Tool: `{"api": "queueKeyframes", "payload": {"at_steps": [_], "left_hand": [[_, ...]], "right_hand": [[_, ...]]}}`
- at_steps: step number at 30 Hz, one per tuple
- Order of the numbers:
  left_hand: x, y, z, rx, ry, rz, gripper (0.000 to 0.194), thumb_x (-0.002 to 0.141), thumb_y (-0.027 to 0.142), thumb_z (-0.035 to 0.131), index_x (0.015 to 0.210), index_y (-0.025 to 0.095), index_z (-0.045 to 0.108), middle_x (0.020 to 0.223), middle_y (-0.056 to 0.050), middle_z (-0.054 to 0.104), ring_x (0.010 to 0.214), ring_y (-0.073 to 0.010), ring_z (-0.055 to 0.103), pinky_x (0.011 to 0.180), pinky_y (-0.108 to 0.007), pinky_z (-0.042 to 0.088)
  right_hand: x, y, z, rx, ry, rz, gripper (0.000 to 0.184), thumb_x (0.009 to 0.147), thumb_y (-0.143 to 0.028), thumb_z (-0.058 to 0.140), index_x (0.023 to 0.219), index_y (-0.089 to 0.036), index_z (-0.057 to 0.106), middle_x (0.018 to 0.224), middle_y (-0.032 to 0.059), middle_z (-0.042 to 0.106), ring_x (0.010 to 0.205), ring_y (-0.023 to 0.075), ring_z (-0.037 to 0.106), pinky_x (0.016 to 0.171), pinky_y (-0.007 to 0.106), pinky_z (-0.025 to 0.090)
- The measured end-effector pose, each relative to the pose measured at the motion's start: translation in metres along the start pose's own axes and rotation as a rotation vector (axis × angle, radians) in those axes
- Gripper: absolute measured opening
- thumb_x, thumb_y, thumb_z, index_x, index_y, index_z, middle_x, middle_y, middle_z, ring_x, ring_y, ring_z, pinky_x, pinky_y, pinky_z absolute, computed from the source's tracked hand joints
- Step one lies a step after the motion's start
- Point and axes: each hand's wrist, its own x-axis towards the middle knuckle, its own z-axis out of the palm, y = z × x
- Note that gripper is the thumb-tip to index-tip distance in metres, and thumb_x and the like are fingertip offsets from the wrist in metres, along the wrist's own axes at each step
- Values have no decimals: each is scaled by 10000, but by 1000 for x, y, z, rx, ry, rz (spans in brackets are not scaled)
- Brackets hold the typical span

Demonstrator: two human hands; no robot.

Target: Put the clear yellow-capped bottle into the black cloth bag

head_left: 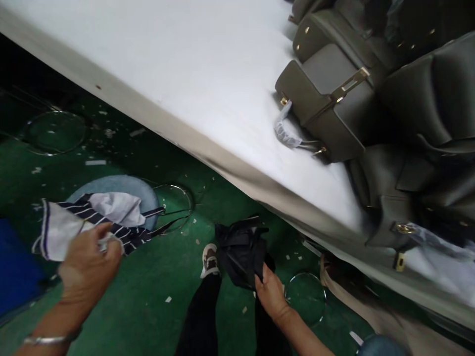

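My left hand (87, 264) is closed on a bunch of white and navy-striped cloth (70, 225), fingers pinched together over its crumpled edge, holding it up just in front of a round blue stool (148, 190) that stands on the green floor (148, 296). My right hand (270, 294) hangs low beside my leg, clamped on a crumpled black cloth (241, 249), thumb and fingers gripping its lower edge. So I have one piece in each hand, both off the floor and well below the white table (185, 64), whose edge slants across in front of me. On that table, to the right, lie several olive-grey handbags (334, 99) with gold clasps, packed close together. I judge I am at the gathering stage, standing by the table with both pieces lifted. The next move calls for keeping both grips firm and lifting clear of the table edge.
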Motion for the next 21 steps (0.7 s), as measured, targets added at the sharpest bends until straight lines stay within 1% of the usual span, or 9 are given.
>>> {"api": "queueKeyframes", "payload": {"at_steps": [2, 3, 5, 8, 11, 13, 15, 18, 21], "left_hand": [[-33, 37, 39, -250, -253, 46, 419, 776, 435, 436, 1089, 179, 546, 1102, -100, 619, 1063, -291, 576, 967, -448, 445], [-49, 56, 65, -415, -406, 38, 443, 773, 454, 457, 1098, 165, 544, 1132, -121, 609, 1075, -296, 573, 971, -445, 442], [-81, 91, 126, -558, -560, 47, 473, 785, 464, 489, 1152, 169, 531, 1177, -103, 615, 1103, -249, 580, 956, -366, 469], [-115, 127, 218, -630, -600, -68, 532, 763, 450, 545, 1167, 105, 523, 1179, -158, 616, 1097, -252, 594, 941, -363, 480], [-135, 140, 289, -612, -575, -171, 569, 770, 481, 564, 1185, 93, 518, 1217, -174, 578, 1154, -262, 549, 991, -379, 436], [-143, 138, 323, -567, -554, -246, 552, 796, 480, 540, 1178, 83, 518, 1217, -183, 561, 1173, -273, 525, 1018, -393, 403], [-149, 133, 347, -511, -529, -306, 584, 791, 487, 548, 1201, 75, 494, 1230, -196, 536, 1205, -305, 484, 1027, -426, 380], [-160, 121, 373, -438, -490, -335, 694, 737, 529, 607, 1266, 111, 440, 1258, -195, 504, 1230, -365, 428, 985, -483, 392], [-171, 108, 391, -384, -444, -321, 592, 785, 496, 567, 1268, 177, 442, 1247, -155, 516, 1203, -362, 439, 953, -499, 404]], "right_hand": [[15, -3, 13, 59, 12, -51, 400, 813, -143, 424, 1191, -123, 552, 1132, 137, 641, 1102, 227, 588, 984, 343, 438], [23, -3, 20, 91, 17, -68, 395, 813, -144, 421, 1185, -124, 554, 1131, 135, 641, 1094, 222, 592, 980, 336, 442], [42, 0, 34, 139, 31, -86, 392, 815, -150, 420, 1184, -130, 552, 1129, 130, 644, 1067, 217, 606, 963, 334, 456], [70, 14, 54, 190, 16, -141, 389, 816, -169, 434, 1187, -165, 552, 1122, 101, 653, 1043, 212, 618, 938, 332, 470], [94, 35, 73, 194, -106, -230, 366, 856, -231, 416, 1194, -172, 546, 1120, 111, 651, 1030, 234, 620, 915, 368, 472], [105, 52, 87, 172, -199, -257, 356, 899, -302, 378, 1170, -156, 557, 1053, 127, 666, 961, 245, 636, 865, 384, 485], [110, 70, 101, 155, -284, -259, 364, 924, -369, 348, 1084, -151, 590, 922, 110, 681, 836, 226, 645, 786, 358, 501], [104, 88, 116, 155, -405, -265, 383, 924, -448, 361, 922, -161, 615, 766, 60, 652, 700, 179, 609, 693, 300, 497], [90, 93, 113, 406, -519, -141, 393, 896, -515, 434, 924, -165, 613, 712, 31, 630, 672, 162, 598, 653, 272, 495]]}}
